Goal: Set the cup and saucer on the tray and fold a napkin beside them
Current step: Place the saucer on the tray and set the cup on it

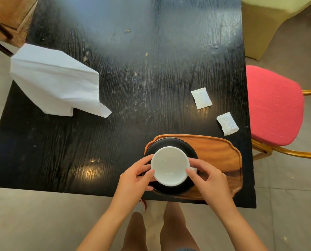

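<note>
Nearest the person, the left hand and right hand flank the white cup, fingers of each curled against its sides — a light two-sided hold rather than a firm clamp, the right one by the handle. The cup sits on the black saucer, and the saucer rests on the left end of the wooden tray, its left rim overhanging the tray's edge. By my reading the placing step is all but finished, with only a nudge to centre the pair left. Farther out on the black table lie two small white sachets, right of centre. Farthest, at the left edge, the white cloth napkin lies loosely rumpled and partly off the table — next it must be fetched, smoothed and folded on the tray's free side.
</note>
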Motion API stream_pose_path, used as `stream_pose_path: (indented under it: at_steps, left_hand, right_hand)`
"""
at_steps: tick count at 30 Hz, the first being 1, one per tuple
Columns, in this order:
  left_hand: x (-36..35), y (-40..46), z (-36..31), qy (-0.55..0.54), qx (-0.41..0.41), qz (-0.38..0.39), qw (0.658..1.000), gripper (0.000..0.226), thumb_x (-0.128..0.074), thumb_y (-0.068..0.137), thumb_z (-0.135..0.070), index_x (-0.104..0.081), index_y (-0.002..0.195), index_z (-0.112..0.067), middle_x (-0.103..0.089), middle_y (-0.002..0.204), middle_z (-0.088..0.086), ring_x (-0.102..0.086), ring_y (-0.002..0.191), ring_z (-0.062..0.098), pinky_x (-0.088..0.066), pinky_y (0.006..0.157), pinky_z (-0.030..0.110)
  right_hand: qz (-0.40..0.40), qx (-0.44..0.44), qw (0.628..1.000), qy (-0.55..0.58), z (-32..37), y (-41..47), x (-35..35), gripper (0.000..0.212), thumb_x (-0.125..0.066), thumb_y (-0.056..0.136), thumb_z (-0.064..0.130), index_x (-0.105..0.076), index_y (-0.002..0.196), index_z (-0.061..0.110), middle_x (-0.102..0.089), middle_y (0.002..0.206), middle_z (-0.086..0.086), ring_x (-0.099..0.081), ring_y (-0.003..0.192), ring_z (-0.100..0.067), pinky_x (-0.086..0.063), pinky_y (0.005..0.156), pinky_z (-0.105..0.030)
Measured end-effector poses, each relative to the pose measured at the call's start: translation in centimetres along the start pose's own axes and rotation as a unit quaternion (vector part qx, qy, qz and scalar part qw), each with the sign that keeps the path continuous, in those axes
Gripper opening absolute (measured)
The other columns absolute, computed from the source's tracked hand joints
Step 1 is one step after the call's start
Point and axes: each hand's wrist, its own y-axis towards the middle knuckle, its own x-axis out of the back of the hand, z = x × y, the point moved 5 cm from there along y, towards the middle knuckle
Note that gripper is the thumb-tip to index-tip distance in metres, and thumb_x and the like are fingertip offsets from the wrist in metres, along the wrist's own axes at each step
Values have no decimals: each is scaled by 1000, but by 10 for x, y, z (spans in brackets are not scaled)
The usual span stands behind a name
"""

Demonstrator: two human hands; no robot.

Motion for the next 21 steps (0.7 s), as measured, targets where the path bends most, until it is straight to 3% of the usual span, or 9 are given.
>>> stream_pose_path:
  at_steps: [10, 15, 21]
  left_hand:
    - [-3, -1, 6, -25, -4, -17, 1000, 42, -59, 89, -19, -50, 125, -37, -63, 115, -8, -66, 87, -5, -56, 64, 17]
    - [-4, -1, 10, -30, -13, -22, 999, 42, -60, 88, -21, -50, 126, -37, -63, 114, -10, -66, 89, -2, -55, 65, 17]
    - [4, -2, 4, 31, -18, -22, 999, 40, -56, 91, -27, -46, 129, -34, -62, 98, -22, -67, 80, -5, -53, 62, 12]
  right_hand:
    - [-15, 10, 1000, 0, -2, 0, -2, 28, -66, 82, 25, -65, 110, 29, -63, 102, 22, -57, 98, 7, -43, 72, 1]
    - [-12, 17, 1000, -7, -1, 2, -1, 27, -66, 83, 25, -65, 110, 28, -64, 103, 19, -57, 99, 5, -45, 71, -1]
    - [56, 0, 997, -62, 8, 7, 7, 31, -62, 86, 29, -62, 117, 25, -64, 115, 9, -57, 102, -4, -45, 79, -12]
